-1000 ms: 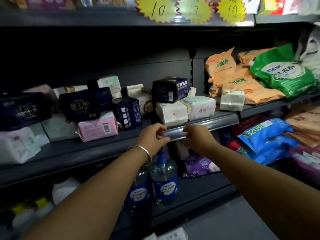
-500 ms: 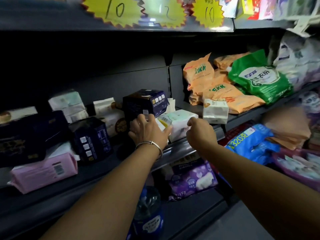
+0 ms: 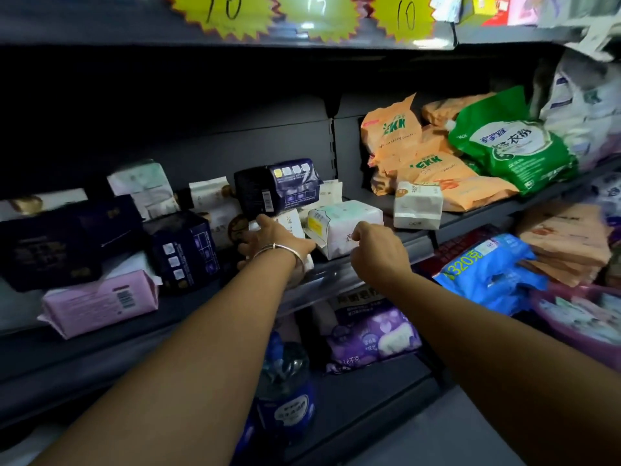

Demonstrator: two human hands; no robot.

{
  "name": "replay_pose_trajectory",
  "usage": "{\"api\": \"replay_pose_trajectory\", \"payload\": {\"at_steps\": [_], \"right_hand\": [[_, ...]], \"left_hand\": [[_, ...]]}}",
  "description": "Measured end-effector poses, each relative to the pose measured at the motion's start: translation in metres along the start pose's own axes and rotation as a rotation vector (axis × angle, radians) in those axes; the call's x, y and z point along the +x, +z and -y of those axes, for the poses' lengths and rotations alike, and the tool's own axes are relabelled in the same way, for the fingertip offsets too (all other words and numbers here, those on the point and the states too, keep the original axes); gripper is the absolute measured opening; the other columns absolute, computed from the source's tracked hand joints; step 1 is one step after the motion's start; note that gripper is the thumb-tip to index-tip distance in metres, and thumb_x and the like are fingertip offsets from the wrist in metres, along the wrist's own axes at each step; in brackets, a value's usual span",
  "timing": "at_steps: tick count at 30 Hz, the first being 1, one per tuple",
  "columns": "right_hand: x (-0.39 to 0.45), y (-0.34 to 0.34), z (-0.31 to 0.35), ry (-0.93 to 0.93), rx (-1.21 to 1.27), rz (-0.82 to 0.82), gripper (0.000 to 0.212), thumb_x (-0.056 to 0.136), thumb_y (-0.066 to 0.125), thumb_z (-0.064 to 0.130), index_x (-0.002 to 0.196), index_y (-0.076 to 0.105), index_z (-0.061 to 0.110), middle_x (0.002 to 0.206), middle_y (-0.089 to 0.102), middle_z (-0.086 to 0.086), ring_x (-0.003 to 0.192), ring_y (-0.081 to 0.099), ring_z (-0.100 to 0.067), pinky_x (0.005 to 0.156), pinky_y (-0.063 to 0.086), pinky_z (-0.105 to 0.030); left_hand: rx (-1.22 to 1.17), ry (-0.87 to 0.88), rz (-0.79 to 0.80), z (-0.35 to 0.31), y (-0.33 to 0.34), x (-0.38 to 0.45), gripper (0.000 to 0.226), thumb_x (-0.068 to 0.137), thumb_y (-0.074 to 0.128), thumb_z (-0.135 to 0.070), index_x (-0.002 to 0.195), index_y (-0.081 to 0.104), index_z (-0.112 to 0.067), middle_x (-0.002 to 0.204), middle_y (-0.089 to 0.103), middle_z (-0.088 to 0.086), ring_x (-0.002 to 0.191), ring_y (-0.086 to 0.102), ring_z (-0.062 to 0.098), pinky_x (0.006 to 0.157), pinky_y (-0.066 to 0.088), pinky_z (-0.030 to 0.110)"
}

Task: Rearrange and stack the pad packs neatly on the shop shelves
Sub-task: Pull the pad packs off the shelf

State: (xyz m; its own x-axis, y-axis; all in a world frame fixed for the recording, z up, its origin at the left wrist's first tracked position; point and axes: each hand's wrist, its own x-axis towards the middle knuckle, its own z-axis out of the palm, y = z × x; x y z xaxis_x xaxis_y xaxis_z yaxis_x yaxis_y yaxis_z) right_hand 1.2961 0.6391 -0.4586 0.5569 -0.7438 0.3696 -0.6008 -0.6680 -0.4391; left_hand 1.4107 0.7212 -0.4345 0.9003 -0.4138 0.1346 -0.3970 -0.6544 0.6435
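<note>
Head view, looking down at a dark shelf (image 3: 100,334) full of pad packs. Found them in a jumble, not yet in neat rows. Saw a pink pack (image 3: 100,301) lying flat near the front edge on the left, and a dark blue pack (image 3: 181,250) standing crooked behind it.

Reached in with both arms to the middle of the shelf. Kept the left hand (image 3: 272,240), with a silver bangle (image 3: 285,252) at the wrist, spread wide with fingers apart against a small white pack (image 3: 292,223). Probably pressed there to steady it, because another dark blue pack (image 3: 279,186) sat tilted on top and could slip off.

Held the right hand (image 3: 376,250) with fingers curled at the front corner of a pale green pack (image 3: 349,223), just beside the white one. Could not tell if it pinched the pack or only touched it. Seemed ready to pull or turn that pack so it would line up with its neighbor.

Left a white block pack (image 3: 418,205) alone a bit further right, next to orange bags (image 3: 393,129) and a green bag (image 3: 514,149) piled at the back. Judged the job as only begun, with most packs on the left untouched.
</note>
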Motion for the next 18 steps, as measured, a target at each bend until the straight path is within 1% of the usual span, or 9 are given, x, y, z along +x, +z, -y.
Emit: {"api": "replay_pose_trajectory", "payload": {"at_steps": [2, 5, 7, 9, 10, 12, 13, 16, 18], "right_hand": [[-0.001, -0.008, 0.003, -0.023, 0.013, -0.002, 0.028, 0.089, 0.05, 0.007, 0.117, 0.054, 0.007, 0.115, 0.058, -0.011, 0.103, 0.055, -0.029, 0.072, 0.039, -0.029], [0.0, -0.015, 0.006, -0.02, 0.006, 0.008, 0.027, 0.089, 0.052, 0.009, 0.116, 0.054, 0.006, 0.116, 0.058, -0.012, 0.103, 0.055, -0.029, 0.074, 0.042, -0.031], [-0.001, -0.017, 0.007, -0.013, 0.002, 0.005, 0.026, 0.089, 0.051, 0.007, 0.114, 0.055, 0.005, 0.115, 0.058, -0.013, 0.102, 0.056, -0.029, 0.074, 0.042, -0.031], [-0.002, -0.02, 0.007, 0.007, 0.011, -0.015, 0.026, 0.089, 0.05, 0.007, 0.114, 0.055, 0.005, 0.115, 0.058, -0.014, 0.101, 0.056, -0.031, 0.072, 0.041, -0.031], [-0.002, -0.023, 0.005, 0.02, 0.013, -0.021, 0.027, 0.089, 0.049, 0.007, 0.115, 0.055, 0.004, 0.115, 0.058, -0.014, 0.102, 0.056, -0.032, 0.072, 0.041, -0.031], [-0.002, -0.028, -0.003, 0.039, -0.001, -0.029, 0.028, 0.089, 0.049, 0.006, 0.116, 0.055, 0.004, 0.116, 0.058, -0.015, 0.103, 0.055, -0.032, 0.071, 0.039, -0.031], [-0.002, -0.032, -0.009, 0.051, -0.011, -0.042, 0.027, 0.089, 0.049, 0.006, 0.115, 0.055, 0.004, 0.115, 0.058, -0.015, 0.103, 0.055, -0.033, 0.07, 0.038, -0.03], [0.003, -0.04, -0.029, 0.104, -0.028, -0.088, 0.024, 0.09, 0.047, 0.007, 0.112, 0.056, 0.003, 0.113, 0.059, -0.017, 0.103, 0.056, -0.035, 0.07, 0.038, -0.032], [0.009, -0.043, -0.041, 0.143, -0.022, -0.107, 0.024, 0.09, 0.048, 0.009, 0.112, 0.057, 0.003, 0.114, 0.058, -0.017, 0.105, 0.055, -0.036, 0.072, 0.04, -0.033]], "left_hand": [[-0.047, 0.037, 0.008, 0.005, -0.011, 0.002, 0.084, 0.065, 0.075, -0.034, 0.131, 0.028, -0.012, 0.138, 0.035, 0.016, 0.126, 0.036, 0.035, 0.102, 0.039, 0.042], [-0.031, 0.124, 0.021, 0.013, -0.023, -0.005, 0.082, 0.058, 0.075, -0.035, 0.128, 0.034, -0.019, 0.13, 0.042, 0.015, 0.116, 0.046, 0.033, 0.096, 0.045, 0.042], [-0.073, 0.178, 0.063, 0.017, -0.031, -0.015, 0.086, 0.052, 0.071, -0.034, 0.13, 0.036, -0.023, 0.13, 0.041, 0.013, 0.115, 0.047, 0.03, 0.096, 0.046, 0.038], [-0.123, 0.259, 0.076, 0.018, -0.037, -0.023, 0.087, 0.047, 0.066, -0.031, 0.13, 0.04, -0.026, 0.13, 0.04, 0.01, 0.117, 0.044, 0.027, 0.094, 0.044, 0.03], [-0.133, 0.296, 0.077, 0.016, -0.039, -0.025, 0.085, 0.05, 0.069, -0.028, 0.13, 0.041, -0.027, 0.129, 0.039, 0.008, 0.118, 0.043, 0.025, 0.093, 0.042, 0.027], [-0.16, 0.357, 0.073, 0.009, -0.042, -0.032, 0.079, 0.059, 0.074, -0.019, 0.131, 0.043, -0.025, 0.128, 0.038, 0.006, 0.116, 0.043, 0.023, 0.091, 0.039, 0.024], [-0.186, 0.381, 0.079, 0.004, -0.041, -0.034, 0.079, 0.058, 0.073, -0.018, 0.131, 0.043, -0.025, 0.128, 0.038, 0.006, 0.114, 0.043, 0.022, 0.092, 0.039, 0.025], [-0.25, 0.414, 0.113, -0.015, -0.037, -0.041, 0.083, 0.049, 0.065, -0.024, 0.129, 0.044, -0.026, 0.127, 0.039, 0.004, 0.113, 0.043, 0.021, 0.098, 0.042, 0.035], [-0.309, 0.426, 0.142, -0.029, -0.032, -0.041, 0.083, 0.048, 0.065, -0.025, 0.128, 0.045, -0.026, 0.128, 0.041, 0.003, 0.113, 0.044, 0.02, 0.096, 0.044, 0.035]]}}
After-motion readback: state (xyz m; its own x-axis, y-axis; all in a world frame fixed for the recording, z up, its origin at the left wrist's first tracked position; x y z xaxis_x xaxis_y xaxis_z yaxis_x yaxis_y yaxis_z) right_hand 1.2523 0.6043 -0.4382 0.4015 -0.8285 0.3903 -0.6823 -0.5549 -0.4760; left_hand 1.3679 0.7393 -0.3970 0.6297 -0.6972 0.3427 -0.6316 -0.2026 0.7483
